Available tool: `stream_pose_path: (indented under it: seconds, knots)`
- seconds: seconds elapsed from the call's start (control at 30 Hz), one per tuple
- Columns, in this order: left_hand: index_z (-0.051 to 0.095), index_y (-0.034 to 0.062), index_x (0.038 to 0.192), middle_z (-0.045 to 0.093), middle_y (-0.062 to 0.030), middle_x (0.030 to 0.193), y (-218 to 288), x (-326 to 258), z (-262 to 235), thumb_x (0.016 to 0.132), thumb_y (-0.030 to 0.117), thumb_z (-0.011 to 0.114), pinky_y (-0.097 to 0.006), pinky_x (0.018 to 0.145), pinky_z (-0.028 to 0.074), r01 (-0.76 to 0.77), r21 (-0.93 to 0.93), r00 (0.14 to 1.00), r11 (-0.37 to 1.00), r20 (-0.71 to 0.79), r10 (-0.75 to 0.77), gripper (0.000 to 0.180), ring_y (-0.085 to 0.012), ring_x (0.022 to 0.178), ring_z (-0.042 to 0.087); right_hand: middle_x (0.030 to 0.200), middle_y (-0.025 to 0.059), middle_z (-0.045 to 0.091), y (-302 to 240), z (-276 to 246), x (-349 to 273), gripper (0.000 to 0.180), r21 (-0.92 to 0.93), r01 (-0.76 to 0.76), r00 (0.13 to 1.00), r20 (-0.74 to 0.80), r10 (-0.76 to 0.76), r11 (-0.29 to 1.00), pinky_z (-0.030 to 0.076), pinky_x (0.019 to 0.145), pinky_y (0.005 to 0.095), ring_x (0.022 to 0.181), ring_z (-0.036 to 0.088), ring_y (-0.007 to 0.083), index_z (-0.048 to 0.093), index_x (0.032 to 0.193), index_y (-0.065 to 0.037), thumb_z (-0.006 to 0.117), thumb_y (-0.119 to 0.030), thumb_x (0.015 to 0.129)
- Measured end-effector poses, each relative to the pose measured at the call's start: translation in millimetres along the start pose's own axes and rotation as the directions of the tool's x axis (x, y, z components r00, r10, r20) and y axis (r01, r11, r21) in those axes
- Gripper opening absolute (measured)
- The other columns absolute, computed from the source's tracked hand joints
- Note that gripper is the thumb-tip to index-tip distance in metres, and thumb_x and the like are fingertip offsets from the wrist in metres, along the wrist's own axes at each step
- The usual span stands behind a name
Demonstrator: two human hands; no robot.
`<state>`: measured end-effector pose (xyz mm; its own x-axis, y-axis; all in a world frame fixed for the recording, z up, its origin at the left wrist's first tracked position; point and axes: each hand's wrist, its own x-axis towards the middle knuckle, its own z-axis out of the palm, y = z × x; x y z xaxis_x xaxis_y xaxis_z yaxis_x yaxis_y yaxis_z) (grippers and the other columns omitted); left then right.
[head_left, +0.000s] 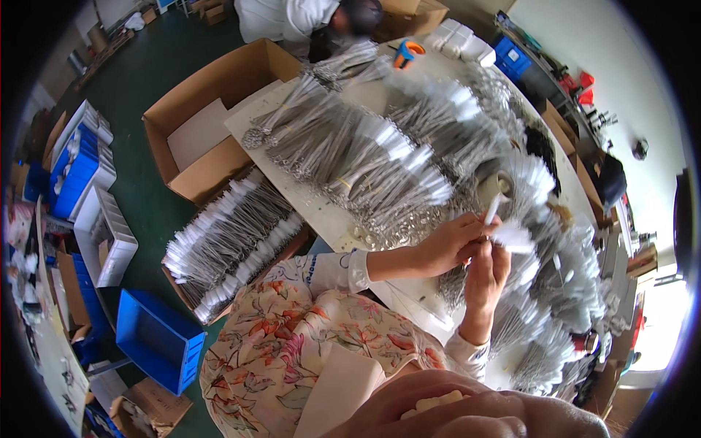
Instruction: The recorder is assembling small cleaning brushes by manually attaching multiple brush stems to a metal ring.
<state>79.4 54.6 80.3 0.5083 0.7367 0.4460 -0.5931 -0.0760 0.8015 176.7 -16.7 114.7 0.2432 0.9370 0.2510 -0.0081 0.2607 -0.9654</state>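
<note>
Near the table's (pixel 409 288) front edge, the right hand (pixel 488 274) and left hand (pixel 453 244) both pinch a small white tag (pixel 511 235) on a thin wire piece, which could slip into the crowded tagged wire bundles (pixel 365 153) beyond and tangle.

— What's left of the table?
— An open cardboard box (pixel 219 117) with a pale sheet inside, then a second box (pixel 226 244) full of wire bundles. Blue crates (pixel 157 339) and white trays (pixel 106 237) sit on the green floor (pixel 146 73).
— And far off?
— An orange tape dispenser (pixel 407 51) by white boxes (pixel 460 40), a person in white (pixel 292 18) bent over, and red items (pixel 584 86) on a shelf
</note>
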Motion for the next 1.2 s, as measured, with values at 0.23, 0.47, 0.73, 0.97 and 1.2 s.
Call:
stream_pose_path:
  seconds: [0.23, 0.47, 0.73, 0.97, 1.2]
  knots:
    - [0.049, -0.0034, 0.095, 0.046, -0.0102, 0.106, 4, -6, -22, 0.081, -0.002, 0.057, -0.023, 0.067, 0.053, -0.584, 0.471, 0.809, 0.661, 0.264, 0.526, 0.016, -0.0114, 0.080, 0.055, 0.093, 0.0083, 0.061, 23, -18, 10, 0.030, 0.355, -0.235, 0.972, 0.063, 0.227, 0.905, 0.047, 0.076, 0.0281, 0.083, 0.057, 0.0141, 0.061, 0.096, 0.000, 0.047, -0.026, 0.093]
    - [0.057, 0.0016, 0.103, 0.051, -0.0134, 0.106, 17, -19, -15, 0.083, 0.008, 0.058, -0.031, 0.076, 0.049, -0.458, 0.476, 0.884, 0.751, 0.335, 0.326, 0.021, -0.0253, 0.090, 0.057, 0.089, 0.0048, 0.061, 12, -6, 12, 0.025, 0.843, -0.252, 0.954, 0.134, 0.269, 0.476, 0.043, 0.095, 0.0329, 0.080, 0.059, 0.0136, 0.051, 0.112, -0.008, 0.040, -0.021, 0.095]
    - [0.047, 0.0056, 0.122, 0.046, -0.0103, 0.116, 60, 3, -35, 0.080, 0.023, 0.063, -0.036, 0.089, 0.041, -0.570, 0.581, 0.815, 0.581, 0.311, 0.489, 0.048, -0.0222, 0.105, 0.047, 0.065, -0.0001, 0.048, -30, -17, 10, 0.011, 0.248, -0.106, 0.994, -0.003, 0.110, 0.963, 0.035, 0.049, 0.0191, 0.053, 0.038, 0.0080, 0.055, 0.086, -0.005, 0.049, -0.013, 0.090]
    - [0.017, 0.0063, 0.140, 0.028, -0.0182, 0.133, 55, -17, -8, 0.073, 0.045, 0.067, -0.045, 0.101, 0.028, -0.242, 0.184, 0.885, 0.953, 0.445, 0.139, 0.092, -0.0320, 0.117, 0.037, 0.070, -0.0015, 0.056, -30, 5, -27, 0.015, -0.354, -0.236, 0.951, 0.105, 0.289, 0.905, 0.040, 0.058, 0.0201, 0.065, 0.048, 0.0048, 0.061, 0.088, 0.002, 0.053, -0.010, 0.087]
    - [0.060, 0.0058, 0.082, 0.058, -0.0045, 0.084, 55, -29, -14, 0.069, 0.015, 0.072, -0.033, 0.072, 0.043, -0.458, 0.340, 0.822, 0.821, 0.514, 0.246, 0.020, -0.0222, 0.081, 0.054, 0.064, 0.0020, 0.058, -35, -24, -54, 0.021, -0.073, -0.512, 0.801, 0.319, 0.507, 0.856, 0.035, 0.046, 0.0183, 0.052, 0.045, 0.0042, 0.059, 0.083, 0.000, 0.061, -0.021, 0.085]
